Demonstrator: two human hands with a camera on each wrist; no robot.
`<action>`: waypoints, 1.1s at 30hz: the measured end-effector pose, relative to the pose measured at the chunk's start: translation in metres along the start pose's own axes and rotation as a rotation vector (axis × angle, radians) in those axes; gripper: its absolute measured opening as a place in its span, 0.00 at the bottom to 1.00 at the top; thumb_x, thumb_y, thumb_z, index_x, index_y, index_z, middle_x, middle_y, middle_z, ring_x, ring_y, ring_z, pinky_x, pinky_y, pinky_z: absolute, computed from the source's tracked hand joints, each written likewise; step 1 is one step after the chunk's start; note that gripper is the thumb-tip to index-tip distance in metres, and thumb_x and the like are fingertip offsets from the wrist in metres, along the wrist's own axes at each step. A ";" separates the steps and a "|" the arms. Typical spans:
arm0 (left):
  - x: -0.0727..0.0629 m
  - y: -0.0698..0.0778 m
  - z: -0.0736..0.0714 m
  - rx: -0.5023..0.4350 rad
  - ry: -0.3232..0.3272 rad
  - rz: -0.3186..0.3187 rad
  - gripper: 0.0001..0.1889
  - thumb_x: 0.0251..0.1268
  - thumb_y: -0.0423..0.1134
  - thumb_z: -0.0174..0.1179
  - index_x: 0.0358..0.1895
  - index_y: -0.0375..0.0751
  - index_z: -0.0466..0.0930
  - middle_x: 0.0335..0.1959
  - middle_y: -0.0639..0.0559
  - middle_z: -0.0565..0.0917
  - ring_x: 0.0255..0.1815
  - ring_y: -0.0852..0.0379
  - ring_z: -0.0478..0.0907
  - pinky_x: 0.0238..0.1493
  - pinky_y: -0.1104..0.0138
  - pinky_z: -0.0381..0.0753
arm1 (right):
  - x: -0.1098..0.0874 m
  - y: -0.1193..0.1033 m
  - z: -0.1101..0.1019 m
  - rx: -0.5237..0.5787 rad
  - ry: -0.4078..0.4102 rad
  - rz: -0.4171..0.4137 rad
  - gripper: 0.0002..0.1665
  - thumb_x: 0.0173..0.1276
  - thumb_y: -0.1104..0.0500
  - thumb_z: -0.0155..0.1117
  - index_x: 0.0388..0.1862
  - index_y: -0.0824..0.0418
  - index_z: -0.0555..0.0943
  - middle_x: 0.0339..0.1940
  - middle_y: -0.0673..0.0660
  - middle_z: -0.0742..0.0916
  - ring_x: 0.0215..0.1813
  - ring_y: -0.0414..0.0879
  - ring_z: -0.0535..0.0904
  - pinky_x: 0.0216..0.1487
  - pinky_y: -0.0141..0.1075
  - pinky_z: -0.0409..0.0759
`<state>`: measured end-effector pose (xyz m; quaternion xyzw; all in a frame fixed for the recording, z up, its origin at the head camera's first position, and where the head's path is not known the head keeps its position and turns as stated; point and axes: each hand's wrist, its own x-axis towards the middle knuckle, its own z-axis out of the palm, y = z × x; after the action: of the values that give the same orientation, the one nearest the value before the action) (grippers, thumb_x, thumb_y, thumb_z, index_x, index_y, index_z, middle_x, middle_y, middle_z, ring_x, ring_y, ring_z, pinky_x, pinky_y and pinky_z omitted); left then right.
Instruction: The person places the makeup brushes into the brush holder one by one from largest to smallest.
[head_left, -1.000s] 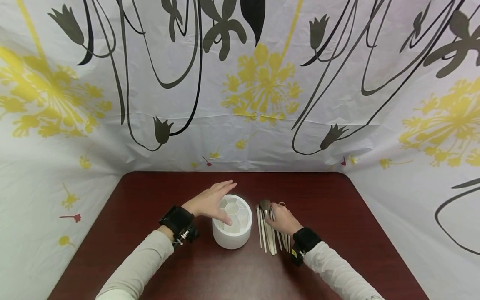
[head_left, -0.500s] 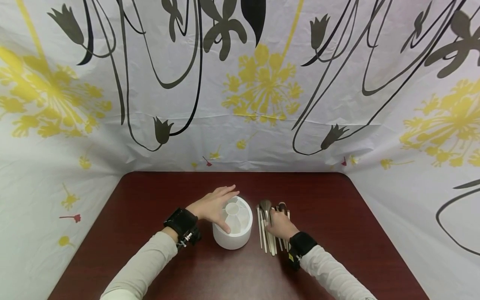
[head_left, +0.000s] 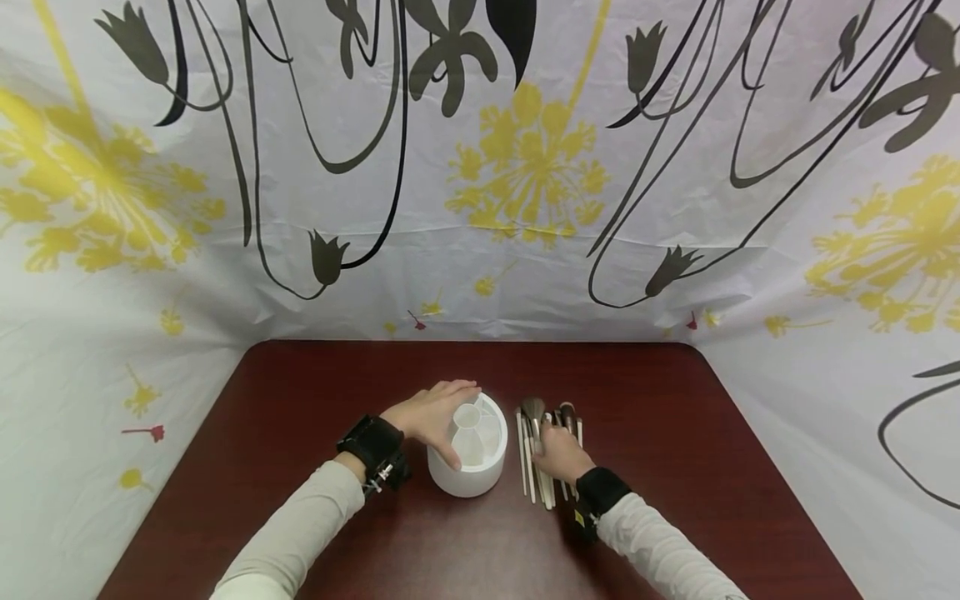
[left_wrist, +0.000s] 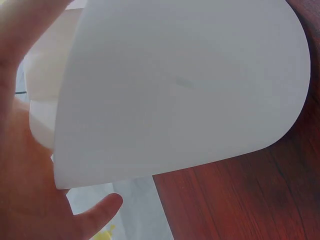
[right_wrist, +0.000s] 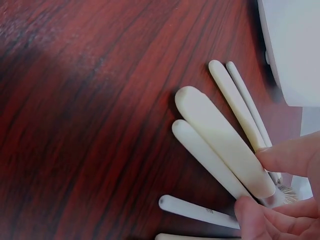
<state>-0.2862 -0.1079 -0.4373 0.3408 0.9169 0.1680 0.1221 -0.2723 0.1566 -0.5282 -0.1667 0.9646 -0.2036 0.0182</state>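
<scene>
The left hand [head_left: 431,414] is spread wide at the left side of a round white container with fan-shaped compartments about a small round one [head_left: 467,482], its thumb at the near-left rim and its fingers reaching over the far-left rim. The fingers are long rather than curled, so it is not clenched; how firmly they touch the rim cannot be told.

The right hand [head_left: 562,454] is curled over a row of slim, pale-handled brushes with dark bristle heads [head_left: 530,467], pinching a thick cream handle with a rounded end [right_wrist: 222,137] and the narrower off-white handle beside it [right_wrist: 207,157] between thumb and fingers. Whether these two are raised is hard to judge.

The container stands upright on a dark red wood-grain table [head_left: 480,554], with the brushes just to its right. The right hand covers the middle of the brushes in the head view, and their bristle ends are mostly hidden from the right wrist, where the container is cut off. In the left wrist view its pale wall fills most of the picture, and the hand runs off the edge.

Both forearms, in off-white sleeves [head_left: 300,521], reach forward and inward.
</scene>
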 end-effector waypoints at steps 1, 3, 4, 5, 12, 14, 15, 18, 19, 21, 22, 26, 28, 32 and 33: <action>0.000 0.000 0.000 0.001 0.003 0.000 0.62 0.22 0.62 0.74 0.69 0.47 0.53 0.70 0.51 0.54 0.67 0.50 0.53 0.56 0.49 0.63 | 0.000 0.000 0.000 0.011 -0.003 0.004 0.23 0.50 0.63 0.66 0.41 0.76 0.72 0.22 0.56 0.77 0.23 0.46 0.73 0.25 0.38 0.72; 0.000 0.001 0.001 0.000 0.005 -0.005 0.62 0.22 0.62 0.74 0.69 0.47 0.53 0.69 0.51 0.55 0.66 0.50 0.54 0.56 0.51 0.64 | -0.001 0.000 -0.001 0.030 -0.007 0.010 0.17 0.51 0.64 0.65 0.37 0.74 0.73 0.19 0.54 0.75 0.20 0.44 0.70 0.23 0.37 0.69; 0.000 0.001 0.001 -0.001 0.006 -0.008 0.62 0.21 0.62 0.74 0.69 0.47 0.52 0.69 0.51 0.55 0.65 0.50 0.55 0.56 0.51 0.64 | 0.000 0.000 -0.001 0.036 -0.009 0.015 0.14 0.51 0.64 0.64 0.34 0.72 0.74 0.18 0.53 0.74 0.19 0.43 0.69 0.22 0.36 0.69; 0.000 0.001 0.001 -0.004 0.010 -0.007 0.62 0.21 0.62 0.74 0.69 0.47 0.53 0.69 0.51 0.55 0.65 0.50 0.55 0.55 0.52 0.64 | 0.000 0.000 -0.001 0.035 -0.009 0.018 0.12 0.52 0.64 0.64 0.31 0.70 0.73 0.17 0.53 0.73 0.18 0.43 0.68 0.22 0.36 0.68; -0.002 0.002 0.000 -0.033 0.020 -0.005 0.62 0.22 0.59 0.75 0.69 0.47 0.52 0.68 0.51 0.56 0.63 0.49 0.57 0.55 0.54 0.65 | 0.001 -0.002 -0.001 0.017 0.005 0.051 0.12 0.51 0.63 0.63 0.20 0.60 0.67 0.12 0.49 0.69 0.15 0.41 0.66 0.21 0.35 0.66; -0.001 0.002 0.000 -0.040 0.018 -0.003 0.62 0.22 0.58 0.75 0.69 0.46 0.52 0.68 0.51 0.56 0.62 0.49 0.57 0.55 0.56 0.66 | 0.001 -0.003 -0.001 0.030 0.005 0.064 0.13 0.51 0.64 0.62 0.18 0.59 0.66 0.10 0.48 0.67 0.14 0.41 0.64 0.20 0.34 0.65; -0.001 0.001 0.001 -0.045 0.018 -0.001 0.62 0.21 0.57 0.76 0.69 0.46 0.52 0.68 0.51 0.56 0.62 0.49 0.57 0.55 0.56 0.66 | 0.000 -0.002 0.000 0.029 0.006 0.065 0.14 0.50 0.64 0.61 0.17 0.58 0.65 0.10 0.48 0.66 0.13 0.41 0.63 0.20 0.34 0.64; 0.000 0.001 0.002 -0.053 0.013 -0.001 0.62 0.21 0.56 0.76 0.69 0.47 0.52 0.68 0.52 0.56 0.62 0.50 0.57 0.55 0.58 0.67 | -0.001 -0.001 0.001 0.043 0.020 0.070 0.14 0.49 0.64 0.60 0.16 0.58 0.64 0.10 0.48 0.66 0.13 0.41 0.63 0.18 0.33 0.63; 0.000 0.000 0.002 -0.053 0.015 0.000 0.62 0.21 0.56 0.76 0.69 0.47 0.52 0.68 0.52 0.56 0.61 0.50 0.58 0.55 0.58 0.67 | -0.001 0.000 0.001 0.042 0.023 0.072 0.12 0.49 0.64 0.60 0.17 0.58 0.65 0.10 0.48 0.67 0.13 0.41 0.64 0.18 0.33 0.63; 0.000 0.000 0.003 -0.052 0.018 -0.003 0.62 0.21 0.56 0.76 0.69 0.47 0.51 0.68 0.52 0.56 0.61 0.50 0.58 0.54 0.58 0.67 | -0.001 0.000 0.000 0.044 0.026 0.075 0.08 0.49 0.64 0.60 0.20 0.61 0.68 0.11 0.49 0.68 0.13 0.40 0.64 0.18 0.33 0.63; 0.000 0.000 0.003 -0.049 0.015 -0.006 0.62 0.21 0.57 0.76 0.70 0.48 0.51 0.68 0.52 0.56 0.62 0.50 0.58 0.54 0.58 0.67 | -0.002 0.000 0.000 0.049 0.032 0.075 0.07 0.49 0.64 0.60 0.25 0.64 0.71 0.11 0.49 0.68 0.13 0.40 0.64 0.18 0.33 0.64; 0.000 0.001 0.002 -0.057 0.015 -0.006 0.63 0.21 0.57 0.76 0.70 0.48 0.51 0.68 0.52 0.56 0.62 0.50 0.57 0.55 0.58 0.67 | -0.005 -0.003 -0.007 0.071 0.057 0.074 0.21 0.50 0.65 0.58 0.44 0.74 0.73 0.10 0.47 0.67 0.12 0.38 0.63 0.17 0.32 0.63; 0.000 0.000 0.002 -0.058 0.015 -0.007 0.63 0.21 0.58 0.76 0.70 0.48 0.51 0.68 0.52 0.56 0.62 0.51 0.57 0.54 0.59 0.68 | -0.007 -0.006 -0.013 0.092 0.081 0.074 0.28 0.51 0.66 0.58 0.51 0.77 0.70 0.09 0.47 0.67 0.12 0.38 0.62 0.17 0.31 0.63; 0.000 -0.001 0.003 -0.054 0.013 -0.019 0.63 0.21 0.58 0.76 0.70 0.48 0.50 0.68 0.53 0.55 0.62 0.51 0.57 0.54 0.60 0.68 | -0.009 -0.013 -0.025 0.157 0.123 0.093 0.28 0.51 0.66 0.59 0.52 0.75 0.69 0.12 0.48 0.70 0.14 0.38 0.64 0.17 0.31 0.64; 0.000 -0.001 0.003 -0.054 0.013 -0.020 0.63 0.20 0.58 0.76 0.70 0.48 0.50 0.68 0.53 0.55 0.62 0.51 0.57 0.54 0.60 0.68 | -0.009 -0.014 -0.029 0.171 0.130 0.099 0.27 0.51 0.66 0.59 0.52 0.74 0.69 0.12 0.49 0.71 0.14 0.38 0.64 0.17 0.31 0.64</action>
<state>-0.2856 -0.1076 -0.4401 0.3273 0.9161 0.1935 0.1269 -0.2622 0.1589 -0.4968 -0.1033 0.9499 -0.2942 -0.0203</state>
